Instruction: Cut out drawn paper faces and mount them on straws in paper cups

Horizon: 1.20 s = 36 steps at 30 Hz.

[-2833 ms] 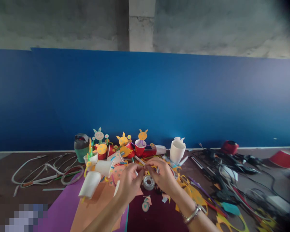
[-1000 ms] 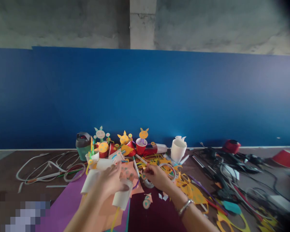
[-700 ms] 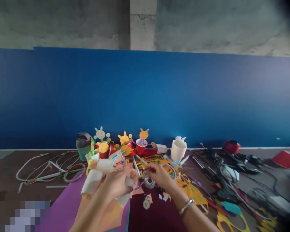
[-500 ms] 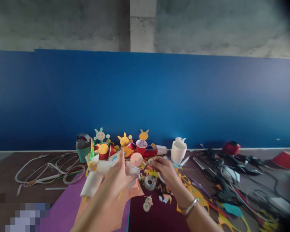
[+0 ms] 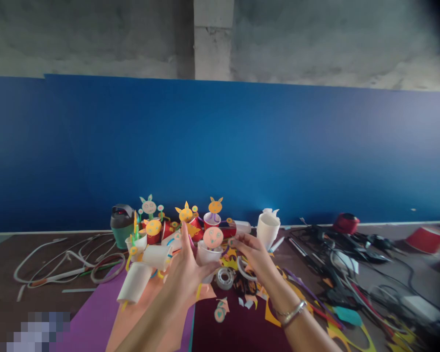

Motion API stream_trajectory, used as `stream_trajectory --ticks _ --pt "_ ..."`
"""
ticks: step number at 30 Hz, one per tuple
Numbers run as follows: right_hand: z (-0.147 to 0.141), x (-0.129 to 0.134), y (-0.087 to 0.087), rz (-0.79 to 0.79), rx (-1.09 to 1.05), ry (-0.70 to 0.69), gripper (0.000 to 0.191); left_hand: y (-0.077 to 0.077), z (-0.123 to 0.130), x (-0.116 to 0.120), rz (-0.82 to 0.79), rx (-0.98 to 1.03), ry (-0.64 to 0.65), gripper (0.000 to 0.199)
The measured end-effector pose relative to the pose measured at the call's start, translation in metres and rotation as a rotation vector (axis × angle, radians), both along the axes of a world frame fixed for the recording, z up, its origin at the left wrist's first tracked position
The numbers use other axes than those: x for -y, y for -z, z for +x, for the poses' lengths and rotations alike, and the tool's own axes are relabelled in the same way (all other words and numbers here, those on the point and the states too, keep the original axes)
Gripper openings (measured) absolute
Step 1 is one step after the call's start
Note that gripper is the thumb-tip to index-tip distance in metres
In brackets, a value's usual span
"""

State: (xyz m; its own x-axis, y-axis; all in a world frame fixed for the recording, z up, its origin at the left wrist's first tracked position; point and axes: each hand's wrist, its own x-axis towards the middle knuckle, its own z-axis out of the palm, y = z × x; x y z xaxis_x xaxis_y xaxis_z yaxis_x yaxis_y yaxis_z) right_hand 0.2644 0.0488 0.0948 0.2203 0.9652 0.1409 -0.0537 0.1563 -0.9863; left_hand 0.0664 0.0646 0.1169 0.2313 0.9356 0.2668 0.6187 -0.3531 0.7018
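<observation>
My left hand (image 5: 188,264) is around the near side of a white paper cup (image 5: 209,254), its thumb laid across the cup and its index finger pointing up. A round pink paper face (image 5: 213,237) stands up from the cup's rim. Close by on the right, my right hand (image 5: 247,247) pinches a small round paper piece (image 5: 231,242) at the end of a purple strip (image 5: 225,251). The fingertips partly cover that piece. Below the hands sits a roll of tape (image 5: 225,278), and a small paper disc (image 5: 220,313) lies nearer me.
Behind stand red and white cups with yellow paper animal faces (image 5: 185,212). White cups (image 5: 135,282) lie at left on orange and purple paper (image 5: 84,318). A white cup (image 5: 268,230) stands at right, beside yellow scraps and tangled black cables (image 5: 330,274).
The cup with the pink face has shifted slightly right and turned under my left hand. My right hand keeps its pinch. The whole view has swung a little.
</observation>
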Motion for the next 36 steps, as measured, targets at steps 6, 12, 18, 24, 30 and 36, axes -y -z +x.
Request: stream_trajectory --ticks 6,12,18,24,30,36 --pt "0.001 -0.001 -0.001 -0.019 0.071 0.042 0.028 0.001 0.001 0.001 0.011 0.003 0.007 0.123" --pt "0.002 -0.003 0.001 -0.001 0.076 0.072 0.032 0.002 0.001 0.001 -0.014 0.016 0.023 0.120" --pt "0.004 -0.006 0.005 0.024 0.054 0.078 0.030 0.005 0.001 -0.002 0.007 0.007 0.024 0.120" --pt "0.002 -0.004 0.000 0.071 0.062 0.118 0.033 0.007 0.003 -0.002 0.021 0.009 0.019 0.122" --pt "-0.003 0.003 -0.011 0.051 -0.048 0.098 0.046 0.004 0.003 0.000 0.017 0.023 -0.003 0.123" --pt "-0.003 0.006 -0.009 -0.048 -0.033 -0.044 0.044 0.003 0.004 0.002 0.018 0.058 0.001 0.122"
